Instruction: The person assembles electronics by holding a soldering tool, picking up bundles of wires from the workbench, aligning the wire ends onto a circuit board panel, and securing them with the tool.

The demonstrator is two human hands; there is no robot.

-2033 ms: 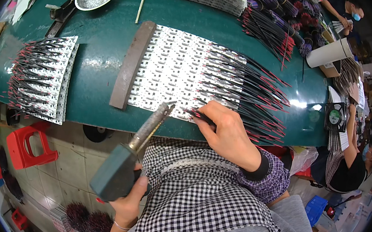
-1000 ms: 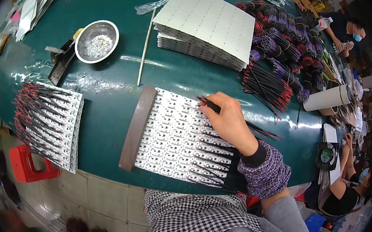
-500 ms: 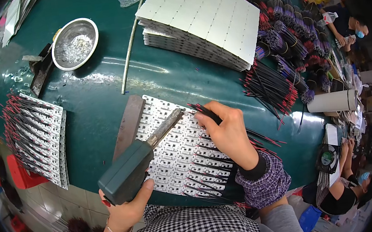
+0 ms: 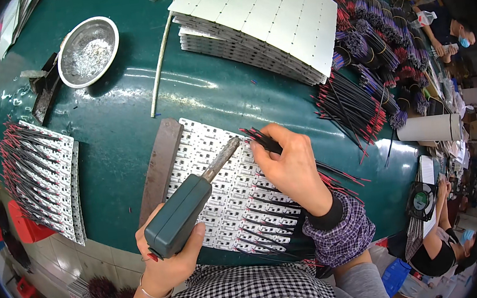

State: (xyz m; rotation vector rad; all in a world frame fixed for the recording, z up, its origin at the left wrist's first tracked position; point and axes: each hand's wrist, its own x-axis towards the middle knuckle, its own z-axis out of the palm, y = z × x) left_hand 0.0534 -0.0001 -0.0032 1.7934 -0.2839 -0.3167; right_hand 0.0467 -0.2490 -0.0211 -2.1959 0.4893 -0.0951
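Landmark: white circuit-board panel (image 4: 205, 138), flat on the worktop (image 4: 120, 187), directly ahead of the person.

1. Left hand (image 4: 172, 266): at the panel's near-left side, closed round the green body of a hand tool (image 4: 179, 216).
2. The tool: held above the panel; long axis running from near-left to far-right, its metal tip over the panel's far part.
3. Right hand (image 4: 292, 166): over the panel's right margin, thumb and fingers pinched on a bunch of black wires (image 4: 267, 141). Red-tipped ends point left and away, just beside the tool tip; contact cannot be told. The right hand is nearer this meeting point; the left is set back by the tool's length.
4. Attached wires (image 4: 272, 218): in rows along the panel's right portion, trailing off rightward.
5. Brown bar (image 4: 162, 166): along the panel's left edge, long axis running away from the person.
6. Wired boards (image 4: 67, 181): well left of the panel.
7. Loose black wires (image 4: 353, 105): beyond the panel, to the right.
8. Metal bowl (image 4: 88, 53): beyond the panel, to the left.
9. Stack of pale sheets (image 4: 259, 16): beyond the panel, slightly right.
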